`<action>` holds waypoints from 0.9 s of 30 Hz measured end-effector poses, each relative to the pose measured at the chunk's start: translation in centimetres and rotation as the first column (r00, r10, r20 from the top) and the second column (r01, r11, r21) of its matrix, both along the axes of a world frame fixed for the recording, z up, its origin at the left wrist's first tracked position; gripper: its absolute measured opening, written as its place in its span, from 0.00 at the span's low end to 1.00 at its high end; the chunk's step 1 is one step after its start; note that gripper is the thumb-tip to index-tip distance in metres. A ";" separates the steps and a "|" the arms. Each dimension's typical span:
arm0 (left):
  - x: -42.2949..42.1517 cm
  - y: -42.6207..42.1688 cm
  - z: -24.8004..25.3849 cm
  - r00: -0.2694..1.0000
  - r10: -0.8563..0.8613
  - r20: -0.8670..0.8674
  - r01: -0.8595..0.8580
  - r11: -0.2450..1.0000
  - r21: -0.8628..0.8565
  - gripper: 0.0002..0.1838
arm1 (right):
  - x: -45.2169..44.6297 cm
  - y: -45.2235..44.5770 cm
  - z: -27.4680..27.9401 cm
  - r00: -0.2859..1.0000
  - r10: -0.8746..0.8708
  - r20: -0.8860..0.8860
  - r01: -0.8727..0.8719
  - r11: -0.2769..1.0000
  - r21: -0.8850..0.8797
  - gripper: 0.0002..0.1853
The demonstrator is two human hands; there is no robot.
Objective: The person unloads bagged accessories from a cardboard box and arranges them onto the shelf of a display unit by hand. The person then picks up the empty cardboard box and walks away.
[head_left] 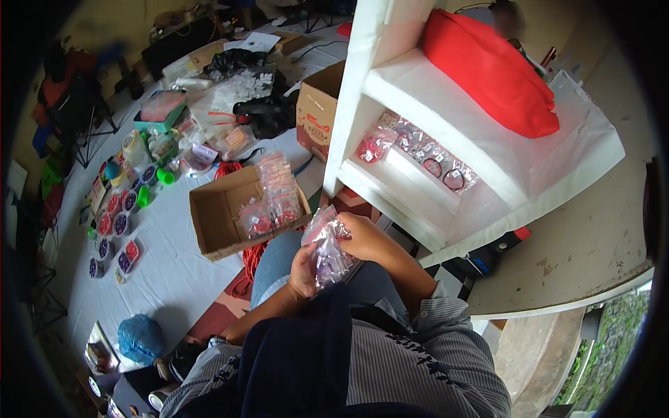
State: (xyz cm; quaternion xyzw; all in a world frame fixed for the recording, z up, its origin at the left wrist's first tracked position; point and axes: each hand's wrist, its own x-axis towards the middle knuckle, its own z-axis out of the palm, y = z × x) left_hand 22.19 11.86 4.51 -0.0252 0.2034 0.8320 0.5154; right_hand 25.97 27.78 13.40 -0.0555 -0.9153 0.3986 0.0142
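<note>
Above my lap, a bunch of small clear plastic packets (327, 252) with red and purple contents is held between both hands. My left hand (304, 270) grips the packets from the lower left side. My right hand (364, 237) has its fingers closed on their upper right side. In front of my knees sits an open cardboard box (216, 209); more packets (279, 188) with reddish contents are stacked along its right side. What exactly is inside the held packets is too small to make out.
To the right stands a white shelf unit (390, 76) with bagged bracelets (435, 160) on a lower tier and red cloth (488, 76) on top. Small tubs of beads (122, 223), a green lid (165, 176), a printed carton (317, 108) and a blue bag (141, 337) stand on the left.
</note>
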 end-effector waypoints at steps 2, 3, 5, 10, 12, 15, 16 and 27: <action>-0.5 -0.1 -0.7 0.998 -0.070 0.006 0.070 0.998 0.008 0.27 | -0.2 1.1 0.3 0.995 -0.097 -0.014 0.094 0.984 -0.149 0.18; -0.5 0.0 0.2 0.997 -0.071 0.040 0.072 0.997 -0.015 0.25 | -0.7 2.6 -1.4 0.987 -0.139 -0.083 0.124 0.977 -0.171 0.19; -1.4 0.4 -1.1 0.991 -0.112 0.067 0.115 0.993 -0.041 0.24 | -1.9 5.7 -3.5 0.974 -0.180 -0.139 0.132 0.944 -0.302 0.17; -2.1 1.0 -3.3 0.977 -0.150 0.149 0.175 0.969 -0.177 0.19 | -7.1 12.8 -3.9 0.746 -0.581 -0.327 0.349 0.759 -0.550 0.19; -2.3 1.3 -3.0 0.972 -0.157 0.176 0.185 0.970 -0.156 0.17 | -9.8 15.8 -6.4 0.713 -0.620 -0.326 0.353 0.720 -0.598 0.19; -2.9 1.6 -3.2 0.977 -0.140 0.159 0.162 0.977 -0.135 0.19 | -12.5 17.7 -10.1 0.663 -0.684 -0.304 0.551 0.721 -0.420 0.22; -2.9 1.7 -2.9 0.977 -0.142 0.161 0.164 0.977 -0.139 0.19 | -12.8 17.6 -10.7 0.653 -0.710 -0.261 0.696 0.700 -0.162 0.23; -3.4 1.9 -2.3 0.978 -0.110 0.175 0.132 0.984 -0.117 0.19 | -13.5 18.7 -11.8 0.545 -0.611 -0.574 0.709 0.702 -0.074 0.18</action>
